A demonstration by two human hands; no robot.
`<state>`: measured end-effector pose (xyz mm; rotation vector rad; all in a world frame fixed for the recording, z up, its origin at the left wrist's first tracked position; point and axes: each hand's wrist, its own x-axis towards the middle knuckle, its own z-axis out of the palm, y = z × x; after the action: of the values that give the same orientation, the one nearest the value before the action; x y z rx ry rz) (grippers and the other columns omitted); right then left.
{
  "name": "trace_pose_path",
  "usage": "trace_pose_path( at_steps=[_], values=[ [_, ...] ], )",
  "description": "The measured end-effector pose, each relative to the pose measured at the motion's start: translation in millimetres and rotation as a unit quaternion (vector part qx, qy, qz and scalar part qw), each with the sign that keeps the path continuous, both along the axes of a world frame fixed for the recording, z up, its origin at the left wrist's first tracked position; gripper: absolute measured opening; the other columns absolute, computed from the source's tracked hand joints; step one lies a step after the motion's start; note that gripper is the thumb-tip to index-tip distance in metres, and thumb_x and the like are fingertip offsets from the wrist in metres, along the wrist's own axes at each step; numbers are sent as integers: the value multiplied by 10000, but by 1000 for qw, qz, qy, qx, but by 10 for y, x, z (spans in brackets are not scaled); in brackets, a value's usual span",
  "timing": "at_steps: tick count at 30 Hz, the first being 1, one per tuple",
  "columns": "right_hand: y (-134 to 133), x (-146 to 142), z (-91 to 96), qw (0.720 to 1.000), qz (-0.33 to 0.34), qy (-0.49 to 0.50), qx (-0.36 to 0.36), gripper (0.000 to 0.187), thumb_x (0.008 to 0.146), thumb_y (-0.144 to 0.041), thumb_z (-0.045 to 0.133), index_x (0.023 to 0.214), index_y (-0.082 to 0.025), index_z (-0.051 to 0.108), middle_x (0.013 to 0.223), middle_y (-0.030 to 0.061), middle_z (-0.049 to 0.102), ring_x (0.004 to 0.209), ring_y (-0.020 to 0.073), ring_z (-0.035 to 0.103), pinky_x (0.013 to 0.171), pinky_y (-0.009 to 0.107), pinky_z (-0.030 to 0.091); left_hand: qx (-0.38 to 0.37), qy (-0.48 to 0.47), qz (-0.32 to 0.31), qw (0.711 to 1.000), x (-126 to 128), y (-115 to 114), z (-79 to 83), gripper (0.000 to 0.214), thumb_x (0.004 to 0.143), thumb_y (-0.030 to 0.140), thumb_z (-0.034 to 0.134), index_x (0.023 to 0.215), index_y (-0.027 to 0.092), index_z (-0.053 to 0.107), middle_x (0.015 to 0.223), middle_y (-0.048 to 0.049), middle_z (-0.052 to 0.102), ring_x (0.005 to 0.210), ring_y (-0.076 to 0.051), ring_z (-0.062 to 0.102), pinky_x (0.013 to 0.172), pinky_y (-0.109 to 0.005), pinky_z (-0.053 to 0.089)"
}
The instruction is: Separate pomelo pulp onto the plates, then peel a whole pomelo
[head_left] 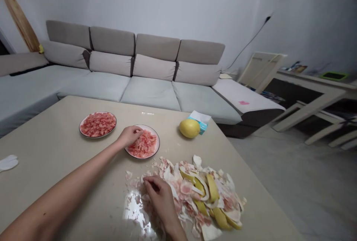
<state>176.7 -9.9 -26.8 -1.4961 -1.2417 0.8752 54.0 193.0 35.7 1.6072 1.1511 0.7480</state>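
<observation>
My left hand (pixel 130 137) reaches over the left side of a white dark-rimmed plate (pixel 157 144) heaped with pink pomelo flesh (pixel 144 144). Its fingers are bent together just above the pieces, and I cannot make out what they hold. Beside the peel pile, my right hand (pixel 161 198) is closed with thumb and forefinger pinched. A pale scrap shows at those fingertips, too small to name. Right of this hand lies a heap of pomelo peel (pixel 213 189), yellow rind mixed with white pith and torn pinkish membranes (pixel 185 189).
Farther left stands a second plate of pomelo flesh (pixel 98 124). A whole yellow pomelo (pixel 189 128) rests against a blue-and-white tissue box (pixel 203 120). White spoon-shaped things (pixel 8 163) lie at the left. A grey sofa (pixel 152 90) runs behind the table (pixel 69 151).
</observation>
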Motion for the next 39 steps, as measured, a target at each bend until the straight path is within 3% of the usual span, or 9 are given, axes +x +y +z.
trace_pose_path(
  at_steps=[3, 6, 9, 11, 14, 21, 27, 31, 39],
  values=[
    [-18, 6, 38, 999, -15, 30, 4, 196, 834, -308, 592, 879, -186, 739, 869, 77, 716, 810, 213, 649, 740, 299, 488, -55, -54, -12, 997, -48, -261, 66, 375, 811, 490, 561, 880, 140, 676, 714, -46, 678, 638, -165, 608, 556, -238, 449],
    [-51, -5, 90, 997, -34, 66, 12, 230, 838, -353, 610, 938, -181, 727, 916, 79, 718, 838, 215, 651, 753, 298, 502, -122, -105, -51, 986, -195, -742, 56, 381, 823, 469, 599, 981, 129, 661, 914, -109, 702, 780, -174, 666, 698, -278, 538],
    [-108, -64, 160, 995, -35, 90, 17, 259, 835, -372, 625, 993, -187, 714, 938, 81, 716, 830, 213, 648, 714, 290, 514, -254, -235, -56, 937, -379, -1268, 5, 378, 757, 329, 743, 1087, 180, 635, 1132, -99, 666, 975, -177, 659, 913, -297, 510],
    [-153, -125, 219, 995, -29, 96, 24, 248, 823, -361, 642, 990, -193, 715, 926, 78, 715, 787, 204, 648, 667, 276, 515, -270, -276, -29, 922, -476, -1546, -34, 347, 747, 287, 763, 1055, 181, 645, 1128, -87, 670, 1042, -191, 638, 963, -296, 484],
    [-211, -215, 311, 996, -10, 78, 46, 164, 812, -306, 656, 920, -208, 733, 888, 63, 711, 763, 188, 648, 635, 249, 506, -230, -278, 7, 933, -555, -1792, -114, 297, 756, 276, 756, 1020, 194, 647, 1075, -68, 693, 1064, -197, 627, 959, -279, 476],
    [-263, -314, 339, 996, -8, 12, 93, 114, 820, -228, 658, 880, -235, 755, 810, 37, 708, 724, 161, 655, 604, 221, 494, -159, -272, 38, 948, -557, -1885, -364, 249, 726, 270, 776, 942, 229, 660, 977, -19, 679, 980, -174, 637, 888, -244, 506],
    [-291, -351, 247, 989, -15, -49, 140, 156, 840, -188, 620, 906, -234, 753, 797, 46, 714, 694, 162, 654, 589, 239, 506, -143, -268, 58, 951, -539, -1922, -422, 237, 703, 276, 780, 916, 216, 698, 989, -42, 657, 992, -204, 628, 899, -273, 514],
    [-294, -342, 289, 992, -14, -43, 122, 137, 830, -205, 622, 858, -229, 754, 769, 44, 710, 672, 163, 649, 584, 239, 503, -126, -216, 67, 966, -563, -1927, -422, 231, 708, 289, 763, 928, 228, 729, 1035, -65, 668, 996, -228, 628, 894, -294, 514],
    [-315, -309, 390, 999, -3, 10, 37, 180, 825, -344, 638, 756, -214, 743, 709, 38, 689, 639, 164, 614, 546, 222, 462, 39, -105, 58, 992, -607, -1934, -349, 116, 781, 253, 693, 874, 276, 759, 974, -70, 696, 968, -239, 608, 877, -303, 481]
  ],
)
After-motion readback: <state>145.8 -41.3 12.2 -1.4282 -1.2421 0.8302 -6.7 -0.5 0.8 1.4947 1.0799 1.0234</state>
